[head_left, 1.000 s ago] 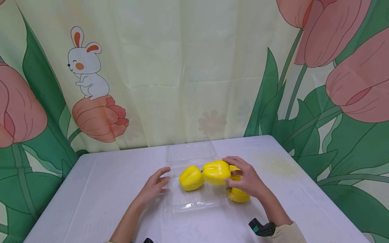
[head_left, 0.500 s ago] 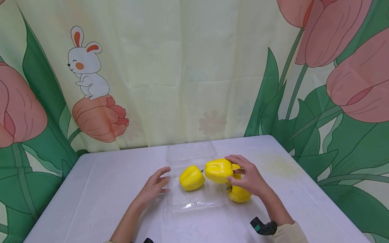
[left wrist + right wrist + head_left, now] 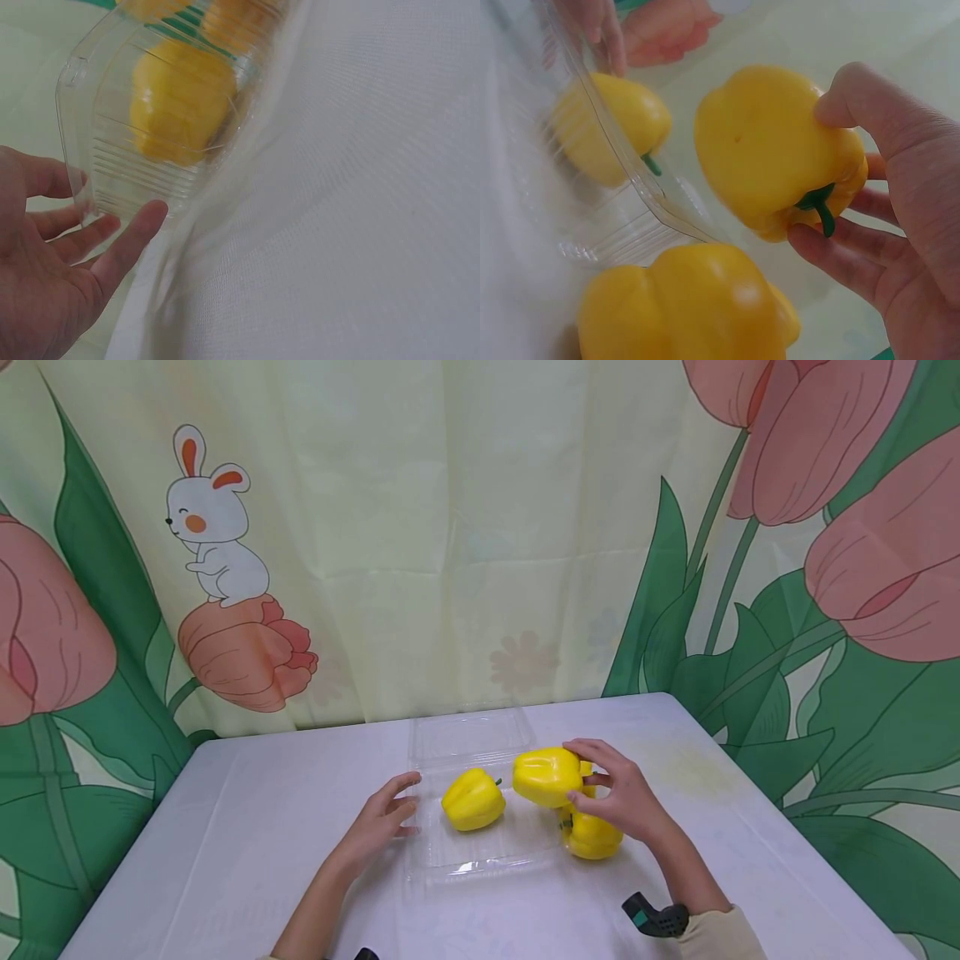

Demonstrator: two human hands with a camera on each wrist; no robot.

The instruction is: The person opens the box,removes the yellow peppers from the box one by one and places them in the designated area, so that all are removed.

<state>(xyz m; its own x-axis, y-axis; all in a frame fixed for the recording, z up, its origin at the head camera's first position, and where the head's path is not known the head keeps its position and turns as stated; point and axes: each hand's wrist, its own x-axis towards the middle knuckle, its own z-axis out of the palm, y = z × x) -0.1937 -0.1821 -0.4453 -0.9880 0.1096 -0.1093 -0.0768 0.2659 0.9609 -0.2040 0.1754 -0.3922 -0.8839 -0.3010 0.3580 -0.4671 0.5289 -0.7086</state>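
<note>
My right hand (image 3: 618, 789) grips a yellow bell pepper (image 3: 546, 776), raised above the right side of a clear plastic clamshell box (image 3: 450, 860). In the right wrist view that pepper (image 3: 765, 142) shows its green stem towards the palm, with the thumb on its top. Another yellow pepper (image 3: 472, 799) lies inside the box. My left hand (image 3: 386, 810) is at the box's left wall, its fingers relaxed and slightly bent. In the left wrist view its fingertips and thumb are at the box's rim (image 3: 64, 112); a firm hold does not show.
A yellow pepper (image 3: 591, 836) rests on the table just right of the box. Behind it another pepper (image 3: 587, 770) is partly hidden by my right hand. The box's lid (image 3: 472, 735) lies folded back towards the curtain (image 3: 480, 568) at the table's (image 3: 285, 827) rear edge.
My right hand has moved a little to the right and up with the pepper, away from the one in the box. The left hand has stayed in place.
</note>
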